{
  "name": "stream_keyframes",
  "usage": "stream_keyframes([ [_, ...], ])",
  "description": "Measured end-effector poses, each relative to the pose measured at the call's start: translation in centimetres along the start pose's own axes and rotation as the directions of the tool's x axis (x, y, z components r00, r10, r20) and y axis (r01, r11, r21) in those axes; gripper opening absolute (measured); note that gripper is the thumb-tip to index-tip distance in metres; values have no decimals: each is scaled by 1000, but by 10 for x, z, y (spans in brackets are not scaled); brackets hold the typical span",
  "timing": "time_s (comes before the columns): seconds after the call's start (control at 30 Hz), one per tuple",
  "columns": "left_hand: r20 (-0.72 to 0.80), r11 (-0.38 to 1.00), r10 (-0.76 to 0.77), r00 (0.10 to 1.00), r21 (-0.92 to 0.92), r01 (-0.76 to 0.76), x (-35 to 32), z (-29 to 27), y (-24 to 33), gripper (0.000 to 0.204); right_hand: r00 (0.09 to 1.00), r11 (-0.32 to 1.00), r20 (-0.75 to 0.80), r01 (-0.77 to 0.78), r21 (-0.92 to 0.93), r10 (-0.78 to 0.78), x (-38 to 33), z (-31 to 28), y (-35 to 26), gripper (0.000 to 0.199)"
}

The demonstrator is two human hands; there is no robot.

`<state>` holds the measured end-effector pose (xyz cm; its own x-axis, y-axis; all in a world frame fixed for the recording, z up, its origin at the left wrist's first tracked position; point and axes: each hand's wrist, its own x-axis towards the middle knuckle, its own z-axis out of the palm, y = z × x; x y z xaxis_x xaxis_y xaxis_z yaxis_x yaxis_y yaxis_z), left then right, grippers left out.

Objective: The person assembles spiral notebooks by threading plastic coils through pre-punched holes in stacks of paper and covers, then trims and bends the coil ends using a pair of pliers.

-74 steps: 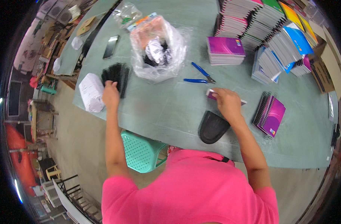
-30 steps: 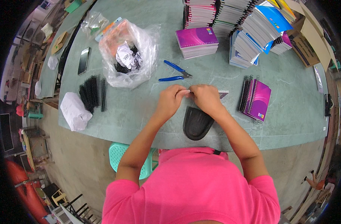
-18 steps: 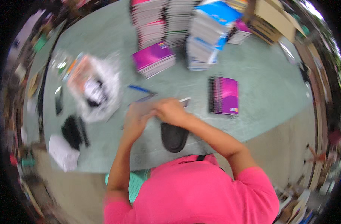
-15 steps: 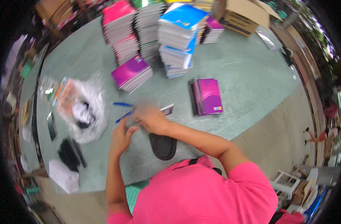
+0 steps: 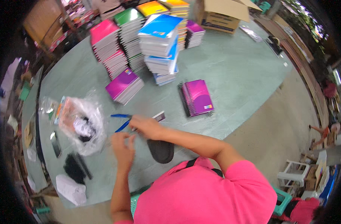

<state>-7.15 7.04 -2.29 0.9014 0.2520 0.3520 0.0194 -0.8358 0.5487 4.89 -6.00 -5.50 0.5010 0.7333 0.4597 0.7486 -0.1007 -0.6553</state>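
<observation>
My right hand (image 5: 147, 127) is over the table with its fingers bent and blurred. It is beside a blue-handled tool (image 5: 122, 126), probably pliers, whose two handles spread to the left; the tool's head is hidden by the hand. What the right fingers hold, if anything, cannot be made out. Closer to me and to the left, my left hand (image 5: 122, 148) is raised, thumb apart from the half-bent fingers, with nothing visible in it. A dark, sole-shaped piece (image 5: 161, 152) lies beneath my right forearm. Just beyond the right hand is a small dark-and-white card (image 5: 159, 117).
Stacks of spiral notebooks, pink (image 5: 104, 31), green (image 5: 128, 16) and blue (image 5: 160, 27), stand at the back. Purple notebooks (image 5: 200, 98) lie at centre right. A plastic bag (image 5: 97, 130), phone (image 5: 55, 145) and black cloth (image 5: 74, 168) are left. A cardboard box (image 5: 219, 20) stands far right.
My left hand has drawn back toward me and away from the right hand, its thumb and fingers parting. The right hand stays beside the blue-handled tool. The whole view has turned slightly.
</observation>
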Motion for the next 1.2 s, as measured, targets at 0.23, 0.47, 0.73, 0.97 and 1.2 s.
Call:
stream_keyframes([
  [0.23, 510, 947, -85, 856, -227, 229, -35, 27, 29, 61, 936, 937, 41, -347, -47, 349, -21, -60, 23, 19],
  [0.47, 330, 1000, -9, 944, -13, 14, 3, -11, -3, 45, 744, 459, 141, -537, 708, 653, -43, -38, 37, 13],
  [0.73, 407, 999, 40, 912, -16, -36, 22, -15, 10, 33, 803, 615, 89, -517, 595, 589, -42, -42, 29, 13],
  [0.97, 123, 988, 38, 992, -156, -18, 36, -7, 15, 36, 776, 576, 118, -551, 604, 619, -48, -33, 37, 17],
  [1.2, 99, 965, 108, 989, -251, -81, 47, 0, 25, 38, 754, 515, 171, -577, 634, 634, -52, -34, 31, 15],
])
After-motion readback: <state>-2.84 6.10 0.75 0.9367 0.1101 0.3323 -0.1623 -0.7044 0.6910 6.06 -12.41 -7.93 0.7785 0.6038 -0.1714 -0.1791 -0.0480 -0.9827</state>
